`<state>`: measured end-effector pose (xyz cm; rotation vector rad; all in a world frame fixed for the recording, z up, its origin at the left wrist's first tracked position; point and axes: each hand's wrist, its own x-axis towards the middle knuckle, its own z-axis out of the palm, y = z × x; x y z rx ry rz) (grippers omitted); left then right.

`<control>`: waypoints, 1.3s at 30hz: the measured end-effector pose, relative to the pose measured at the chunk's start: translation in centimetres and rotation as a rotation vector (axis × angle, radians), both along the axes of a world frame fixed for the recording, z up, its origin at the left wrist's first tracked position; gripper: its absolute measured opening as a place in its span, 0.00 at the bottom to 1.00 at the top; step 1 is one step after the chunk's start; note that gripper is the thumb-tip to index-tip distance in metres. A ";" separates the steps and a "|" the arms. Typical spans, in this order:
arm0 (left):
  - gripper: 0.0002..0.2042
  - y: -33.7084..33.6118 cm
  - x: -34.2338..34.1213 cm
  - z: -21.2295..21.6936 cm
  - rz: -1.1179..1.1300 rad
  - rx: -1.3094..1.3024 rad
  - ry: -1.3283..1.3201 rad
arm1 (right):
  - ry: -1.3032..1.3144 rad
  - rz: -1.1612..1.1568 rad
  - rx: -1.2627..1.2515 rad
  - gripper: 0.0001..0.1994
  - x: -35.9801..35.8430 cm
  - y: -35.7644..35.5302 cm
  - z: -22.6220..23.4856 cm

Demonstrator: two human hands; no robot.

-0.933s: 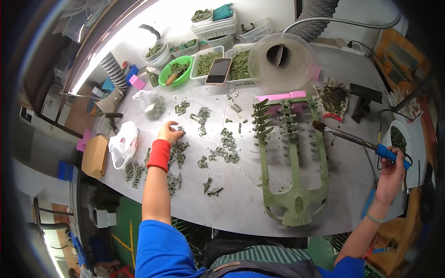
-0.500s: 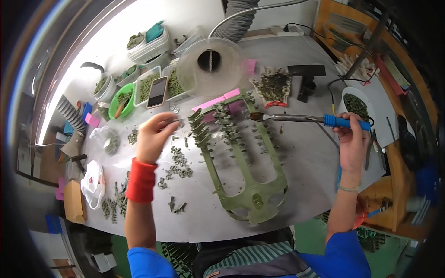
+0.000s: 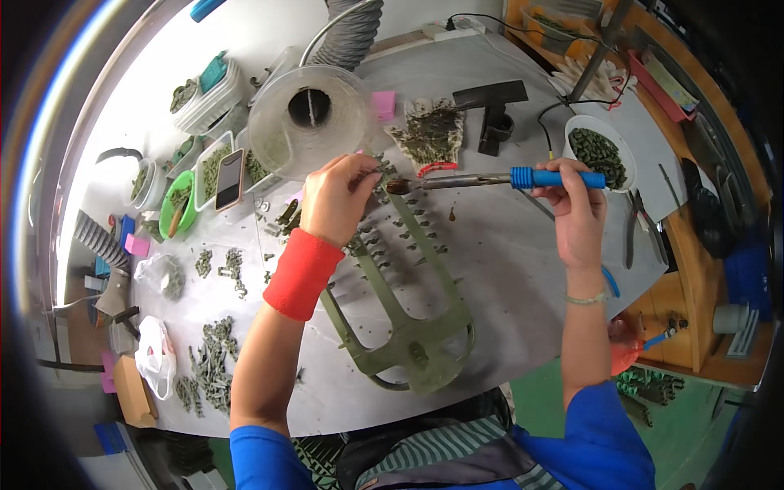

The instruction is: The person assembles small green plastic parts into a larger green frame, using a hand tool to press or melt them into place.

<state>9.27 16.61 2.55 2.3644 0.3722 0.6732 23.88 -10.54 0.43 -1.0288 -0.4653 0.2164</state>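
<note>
A green three-barred frame [image 3: 412, 343] lies on the table in front of me, small green pieces lining its bars. My right hand [image 3: 576, 200] grips the blue handle of a soldering iron [image 3: 469, 180], which points left. Its broad brown tip is at the upper part of the frame's right bar. Beside that tip, my left hand [image 3: 343, 196] is closed in a pinch over the frame's upper end. Whatever sits between its fingertips is too small and hidden to name. The left forearm wears a red wristband [image 3: 304, 273] and covers part of the left bar.
Loose green pieces [image 3: 216, 351] lie at the left, near a white plastic bag [image 3: 155, 355]. A clear round hood [image 3: 278, 122] stands behind the frame, near a phone [image 3: 230, 180]. At right are a white bowl of green pieces [image 3: 600, 151], pliers [image 3: 633, 229] and a stained glove [image 3: 429, 135].
My left hand has moved right and up, from beside the frame to its upper end near the iron's tip. The whole view has shifted, so things on the table appear further left.
</note>
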 end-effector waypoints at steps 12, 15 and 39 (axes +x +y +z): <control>0.07 0.6 2.1 -1.4 0.004 0.444 -0.071 | -0.004 0.056 0.033 0.09 0.6 1.4 -0.6; 0.07 1.6 1.3 -1.6 -0.019 0.511 -0.107 | 0.026 0.016 -0.013 0.10 0.0 1.0 0.0; 0.10 17.3 -35.9 -7.2 0.880 0.312 0.787 | 0.076 -0.042 -0.052 0.10 -0.7 -4.2 1.7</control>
